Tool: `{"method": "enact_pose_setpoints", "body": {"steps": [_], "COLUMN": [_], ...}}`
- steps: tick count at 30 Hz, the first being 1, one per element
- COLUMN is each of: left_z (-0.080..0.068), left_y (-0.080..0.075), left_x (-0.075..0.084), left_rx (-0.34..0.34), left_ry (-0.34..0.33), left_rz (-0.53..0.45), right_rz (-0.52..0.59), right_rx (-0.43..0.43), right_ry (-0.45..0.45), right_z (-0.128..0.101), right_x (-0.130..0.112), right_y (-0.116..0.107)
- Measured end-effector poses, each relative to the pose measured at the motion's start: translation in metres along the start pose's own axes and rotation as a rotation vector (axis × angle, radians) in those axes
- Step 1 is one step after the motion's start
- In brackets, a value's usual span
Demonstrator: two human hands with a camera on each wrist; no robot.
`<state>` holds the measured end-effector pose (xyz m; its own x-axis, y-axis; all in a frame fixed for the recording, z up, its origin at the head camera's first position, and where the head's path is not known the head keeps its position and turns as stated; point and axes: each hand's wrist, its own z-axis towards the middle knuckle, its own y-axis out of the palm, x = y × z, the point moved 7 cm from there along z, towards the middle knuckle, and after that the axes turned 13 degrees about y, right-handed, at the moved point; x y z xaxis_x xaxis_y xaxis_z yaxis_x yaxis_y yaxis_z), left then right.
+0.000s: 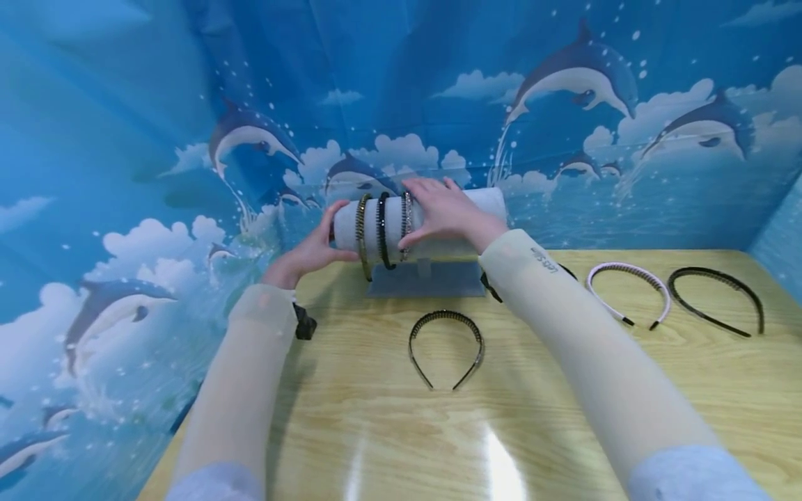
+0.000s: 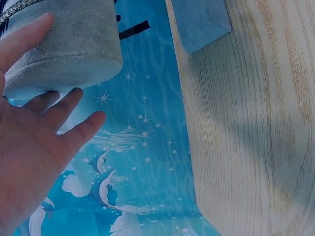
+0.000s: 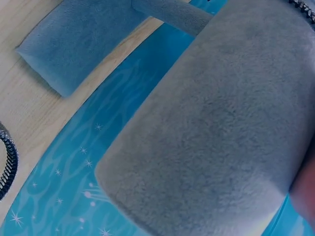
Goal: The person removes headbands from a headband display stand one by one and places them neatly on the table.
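A grey plush display roll [image 1: 489,202] lies sideways on a stand with a flat base [image 1: 426,284]. Around its left half sit a gold headband [image 1: 360,233], a black beaded headband [image 1: 381,229] and a silver beaded headband [image 1: 408,212]. My right hand [image 1: 447,212] reaches over the roll and holds the silver headband, thumb in front and fingers on top. At the roll's left end is my left hand [image 1: 310,247]. The left wrist view shows its thumb against the roll and several fingers [image 2: 81,130] spread straight beside the end face.
A dark toothed headband [image 1: 446,315] lies on the wooden table [image 1: 376,431] before the stand. Farther right are a pale pink headband [image 1: 626,267] and a black headband [image 1: 720,271]; another is mostly hidden behind my right sleeve. A dolphin-print backdrop [image 1: 401,83] stands behind.
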<state>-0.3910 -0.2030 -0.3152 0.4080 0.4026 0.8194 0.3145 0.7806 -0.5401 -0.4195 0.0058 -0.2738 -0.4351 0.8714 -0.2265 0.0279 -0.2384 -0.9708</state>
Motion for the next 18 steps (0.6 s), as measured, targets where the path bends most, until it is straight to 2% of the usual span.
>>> {"method": "enact_pose_setpoints", "body": {"steps": [6, 9, 13, 18], "left_z": [0.0004, 0.0005, -0.0002, 0.0005], "left_y": [0.0006, -0.0001, -0.0002, 0.0008], "left_x": [0.0025, 0.0018, 0.0015, 0.002], "left_rx": [-0.012, -0.013, -0.01, -0.011], "left_ry": [0.029, 0.022, 0.006, 0.018], "left_rz": [0.027, 0.028, 0.022, 0.014], "right_rz": [-0.078, -0.097, -0.092, -0.062], "right_rx": [-0.014, -0.018, -0.024, -0.023], "right_ry": [0.003, -0.005, -0.011, -0.01], "right_z": [0.0035, 0.0039, 0.0036, 0.0021], "right_x": [-0.0029, -0.004, -0.005, -0.0041], "right_y": [0.0021, 0.0022, 0.0022, 0.0003]}}
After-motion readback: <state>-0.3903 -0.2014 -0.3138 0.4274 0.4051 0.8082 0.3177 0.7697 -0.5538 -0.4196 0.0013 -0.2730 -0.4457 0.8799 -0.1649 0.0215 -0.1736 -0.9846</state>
